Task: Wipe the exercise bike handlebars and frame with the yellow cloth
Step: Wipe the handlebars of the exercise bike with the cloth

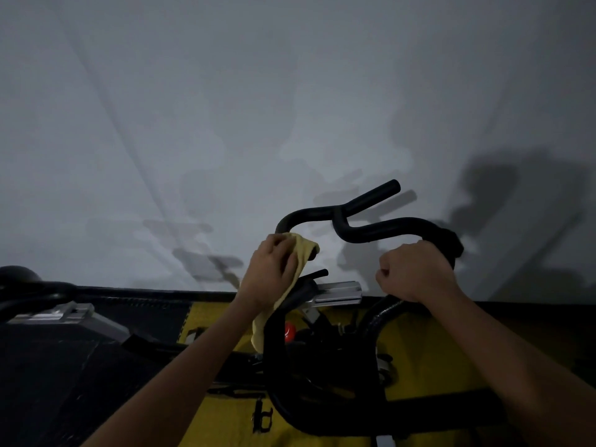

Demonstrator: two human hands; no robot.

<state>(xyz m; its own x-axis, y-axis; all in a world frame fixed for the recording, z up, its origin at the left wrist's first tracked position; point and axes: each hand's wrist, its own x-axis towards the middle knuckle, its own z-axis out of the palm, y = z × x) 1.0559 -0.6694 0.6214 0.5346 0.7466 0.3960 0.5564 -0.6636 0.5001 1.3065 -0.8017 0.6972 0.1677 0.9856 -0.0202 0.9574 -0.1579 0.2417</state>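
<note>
Cloth (303, 253) wrapped over handlebar (387, 229) end

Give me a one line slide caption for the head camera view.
Left hand wraps the yellow cloth around the black handlebars while the right hand grips the other side.

A dim gym room is showing here: an exercise bike (322, 366) is standing before a plain grey wall (225, 108), beside another machine (48, 304).

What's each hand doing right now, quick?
Left hand: grips the yellow cloth against the left side of the handlebars.
Right hand: fingers curled round the right side of the handlebars, no cloth.
</note>
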